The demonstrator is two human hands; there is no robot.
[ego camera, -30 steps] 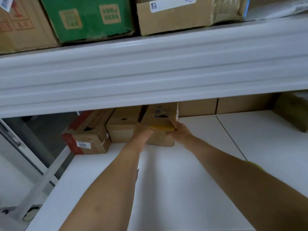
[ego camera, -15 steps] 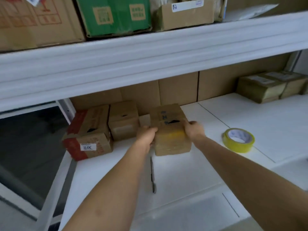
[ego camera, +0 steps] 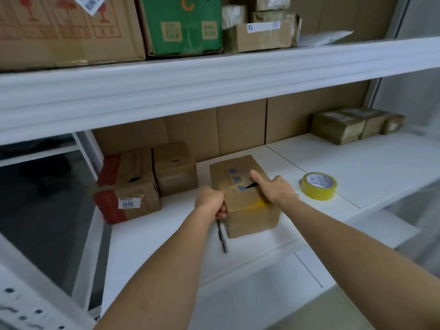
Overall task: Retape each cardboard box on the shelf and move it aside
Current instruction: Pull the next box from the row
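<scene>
Box in hand: small brown cardboard box with blue print and a strip of yellow tape [ego camera: 242, 198], standing on the white shelf board [ego camera: 357, 167] near its front edge, a dark slit open in its top seam
Left grip: my left hand [ego camera: 210, 202] is curled round the box's near left corner, fingers on the side wall
Right grip: my right hand [ego camera: 276, 189] lies on the top face with fingers mostly straight, forefinger pointing along the seam; it presses, it does not clasp
Handling, judged: the box looks light and fairly stiff, its walls a little dented; the glossy tape skin may slip under a flat palm, so the side walls and lower corners are the better hold
Tape supply: yellow roll of adhesive tape [ego camera: 319, 185] lies flat on the board to the right of the box, near but apart
Loose item: slim dark pen or knife [ego camera: 222, 236] lies just beside the box's left front corner; I cannot tell which it is
Neighbours: red-and-brown carton with a white label [ego camera: 126, 186] and a plain brown carton [ego camera: 175, 167] stand to the left at the back
Open room: bare board to the right, up to the taped brown parcels [ego camera: 352, 125] in the far corner
Edges: the front lip is close; the upper white shelf beam [ego camera: 214, 84] limits lifting height
</scene>
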